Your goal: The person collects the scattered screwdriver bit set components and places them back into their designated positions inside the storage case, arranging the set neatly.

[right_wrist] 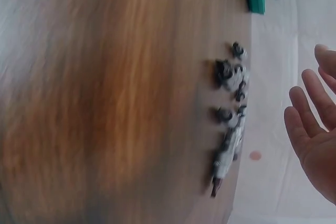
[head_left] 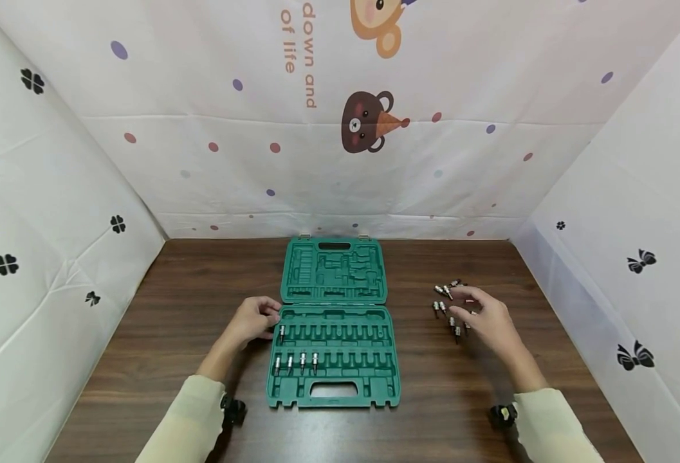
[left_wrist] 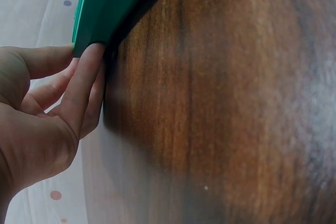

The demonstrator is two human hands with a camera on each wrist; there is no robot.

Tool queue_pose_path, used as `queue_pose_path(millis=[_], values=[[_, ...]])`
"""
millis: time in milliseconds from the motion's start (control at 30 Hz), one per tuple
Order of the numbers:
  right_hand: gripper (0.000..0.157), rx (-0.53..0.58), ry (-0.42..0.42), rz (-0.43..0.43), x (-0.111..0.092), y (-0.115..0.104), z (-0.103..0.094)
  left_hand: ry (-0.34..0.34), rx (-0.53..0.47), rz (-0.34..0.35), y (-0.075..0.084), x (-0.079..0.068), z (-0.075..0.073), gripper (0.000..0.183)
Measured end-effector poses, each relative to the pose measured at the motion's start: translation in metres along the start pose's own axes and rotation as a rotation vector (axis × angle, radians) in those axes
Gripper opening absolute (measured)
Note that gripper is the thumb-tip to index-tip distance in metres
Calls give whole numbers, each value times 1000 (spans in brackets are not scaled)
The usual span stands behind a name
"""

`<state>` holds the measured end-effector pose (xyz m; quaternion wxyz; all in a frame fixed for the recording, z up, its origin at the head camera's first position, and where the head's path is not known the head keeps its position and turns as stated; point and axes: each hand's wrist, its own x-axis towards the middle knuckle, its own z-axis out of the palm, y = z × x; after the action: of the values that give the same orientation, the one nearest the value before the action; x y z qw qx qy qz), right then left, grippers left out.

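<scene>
One wood-grain desk (head_left: pixel 183 334) carries one green socket case (head_left: pixel 351 344), open in two halves. My left hand (head_left: pixel 254 319) pinches its left edge; my right hand (head_left: pixel 490 321), fingers parted and holding nothing, hovers by the loose bit sockets (head_left: pixel 435 307), at least seven, some partly hidden, right of the case. Five stored bit sockets (head_left: pixel 303 361) sit inside: one upper row, four lower.

Looks like matt plastic on the bit case (head_left: pixel 377 381), shiny metal on the socket bits (head_left: pixel 303 360), glossy wood on the table (head_left: pixel 212 276), creased cloth on the backdrop (head_left: pixel 316 170).
</scene>
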<state>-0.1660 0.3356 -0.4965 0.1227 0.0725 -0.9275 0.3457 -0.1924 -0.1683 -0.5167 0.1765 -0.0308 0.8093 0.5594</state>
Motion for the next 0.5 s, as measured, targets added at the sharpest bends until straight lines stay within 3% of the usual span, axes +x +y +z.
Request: queue_pose_path(millis=[367, 500], values=[[34, 34, -19, 119, -11, 28, -16, -6, -4, -14, 0, 1, 0, 21], [34, -15, -14, 135, -14, 34, -21, -7, -4, -11, 1, 0, 0, 21]])
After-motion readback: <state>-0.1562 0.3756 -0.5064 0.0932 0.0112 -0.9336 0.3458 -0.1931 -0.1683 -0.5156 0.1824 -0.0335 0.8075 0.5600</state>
